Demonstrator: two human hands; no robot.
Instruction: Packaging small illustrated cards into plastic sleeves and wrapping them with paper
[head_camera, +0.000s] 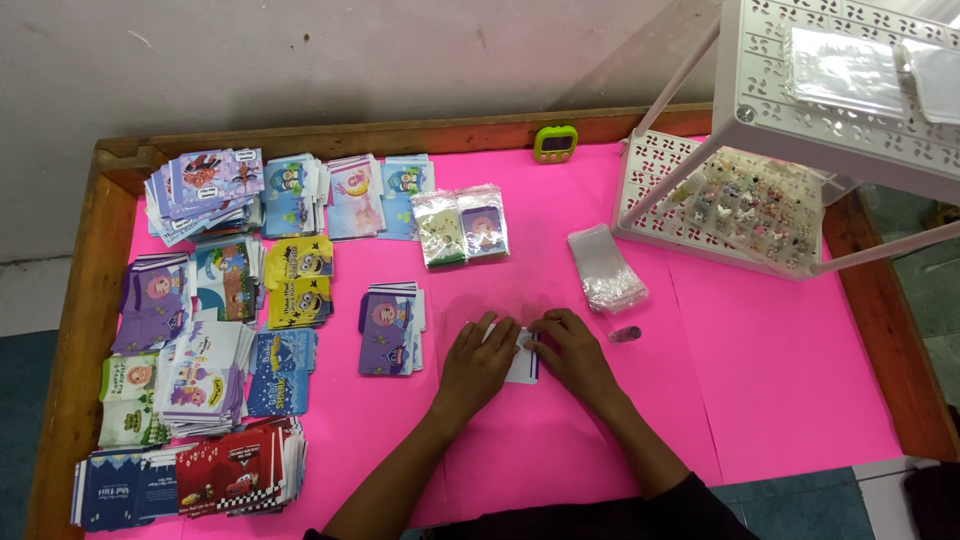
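Both of my hands rest on a small white card (524, 366) with a dark blue edge that lies flat on the pink table cover (760, 380). My left hand (477, 366) presses on the card's left side. On the card's right side lies my right hand (575, 355), fingers bent over the top corner. Most of the card is hidden under my fingers. A short stack of purple cartoon cards (388, 328) sits just left of my left hand. A tiny dark item (625, 333) lies right of my right hand.
Many stacks of colourful cartoon cards (215, 330) fill the left side. Two filled clear bags (462, 226) lie in the middle, a pile of clear sleeves (606, 270) to their right. A white perforated rack (760, 190) holds small charms. A green timer (555, 143) sits by the wooden rim.
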